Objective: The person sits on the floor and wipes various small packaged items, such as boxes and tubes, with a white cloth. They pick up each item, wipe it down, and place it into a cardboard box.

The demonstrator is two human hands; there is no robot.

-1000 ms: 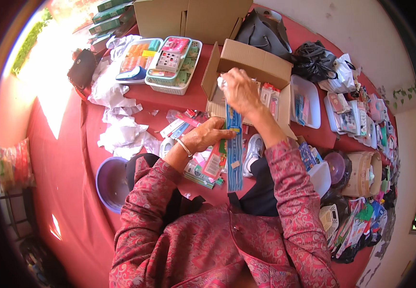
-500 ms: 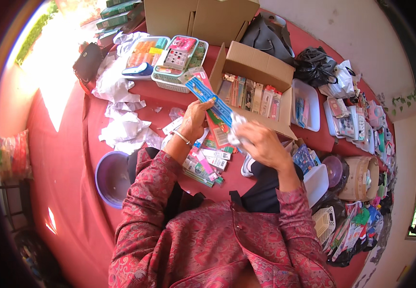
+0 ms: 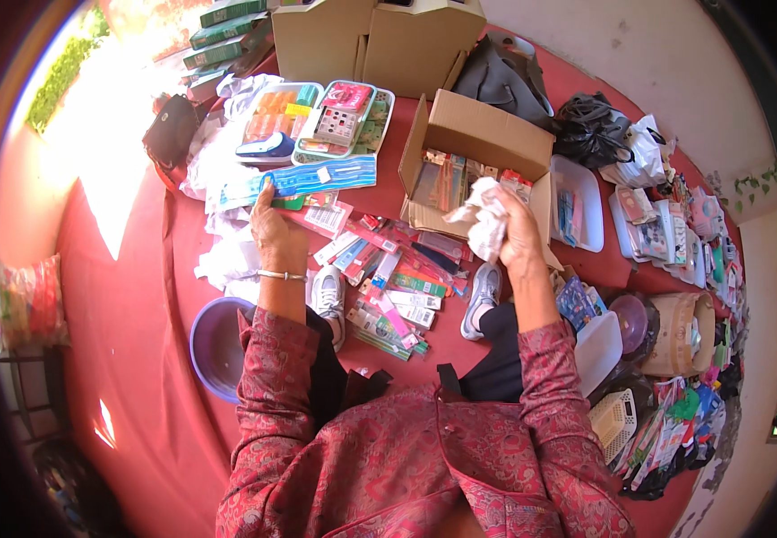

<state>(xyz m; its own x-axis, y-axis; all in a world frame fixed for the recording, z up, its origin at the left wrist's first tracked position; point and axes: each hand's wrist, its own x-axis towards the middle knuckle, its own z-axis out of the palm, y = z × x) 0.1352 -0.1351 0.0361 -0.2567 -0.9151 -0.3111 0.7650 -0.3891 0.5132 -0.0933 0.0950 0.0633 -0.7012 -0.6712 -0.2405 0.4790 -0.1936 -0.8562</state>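
Observation:
My left hand (image 3: 278, 240) is closed on the near edge of a long, flat blue striped packet (image 3: 317, 177), held out lengthwise in front of the plastic baskets. In my right hand (image 3: 519, 235) is a crumpled white cloth (image 3: 483, 218), bunched up in front of the open cardboard box (image 3: 487, 127). Packets in green, red and white hang below the blue one, partly hidden by it; whether my left hand grips them too I cannot tell. Between my feet lies a loose pile of flat stationery packets (image 3: 397, 300).
A purple basin (image 3: 217, 345) stands left of my left leg. White crumpled sheets (image 3: 225, 255) lie behind it. Beyond are baskets of small goods (image 3: 339, 121). To the right stand a white tray (image 3: 590, 211), a round carton (image 3: 675, 334) and a cream basket (image 3: 612, 421).
My left hand has moved left with the blue packet, which now lies nearly level. The right hand has come away from the packet, rightward and up, still holding the cloth.

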